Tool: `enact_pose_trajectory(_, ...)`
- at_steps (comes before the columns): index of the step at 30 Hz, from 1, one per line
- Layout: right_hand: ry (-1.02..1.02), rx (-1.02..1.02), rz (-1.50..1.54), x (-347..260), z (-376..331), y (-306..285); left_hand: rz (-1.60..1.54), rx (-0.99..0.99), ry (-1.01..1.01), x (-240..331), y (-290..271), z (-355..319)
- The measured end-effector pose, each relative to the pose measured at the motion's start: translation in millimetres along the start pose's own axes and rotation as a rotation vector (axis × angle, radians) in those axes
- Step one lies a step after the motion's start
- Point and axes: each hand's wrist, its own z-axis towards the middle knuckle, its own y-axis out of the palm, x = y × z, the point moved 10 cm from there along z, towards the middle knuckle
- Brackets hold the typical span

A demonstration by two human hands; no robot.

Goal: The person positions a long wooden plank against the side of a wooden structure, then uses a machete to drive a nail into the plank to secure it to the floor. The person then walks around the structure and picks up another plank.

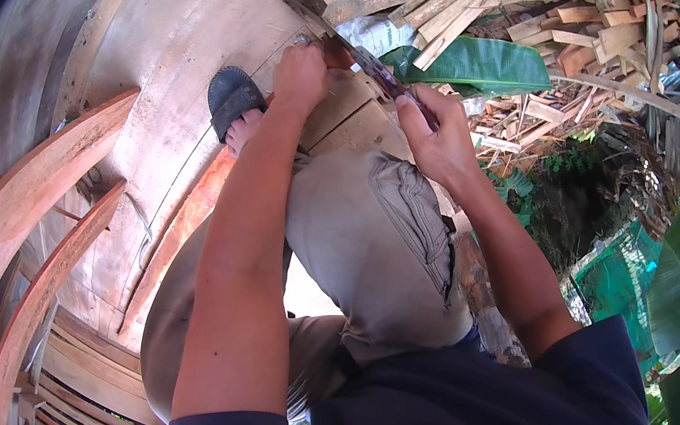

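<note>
A navy shirt (449,401) tops khaki cargo trousers (357,240).

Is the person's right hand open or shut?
Shut: the right hand has its thumb and fingers wrapped around one end of the long, narrow tool.

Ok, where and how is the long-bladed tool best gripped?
Take the long-bladed tool probably by its dark lower end, from the lower right, where the right hand holds it: that end points back toward the person's right forearm, while the blade slants up-left, so keep off it.
</note>
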Motion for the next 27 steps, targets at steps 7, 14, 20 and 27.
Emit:
enact_pose_trajectory(7, -0.058, -0.107, -0.046, -1.6, -143.0, -70.5, 0.064, 0.053, 0.012, 11.1, -24.6, -12.6)
enact_pose_trajectory(14, -0.105, 0.072, 0.004, -7.5, -46.5, -10.4, 0.027, 0.121, 0.073, 1.7, -10.5, 1.3)
enact_pose_trajectory(20, -0.103, -0.067, -0.039, 2.0, -141.1, -60.7, 0.091, 0.158, 0.043, 9.5, -23.8, -18.7)
enact_pose_trajectory(27, -0.107, 0.055, -0.043, 4.4, -37.0, -6.1, 0.057, 0.036, 0.006, 6.8, -11.1, -5.8)
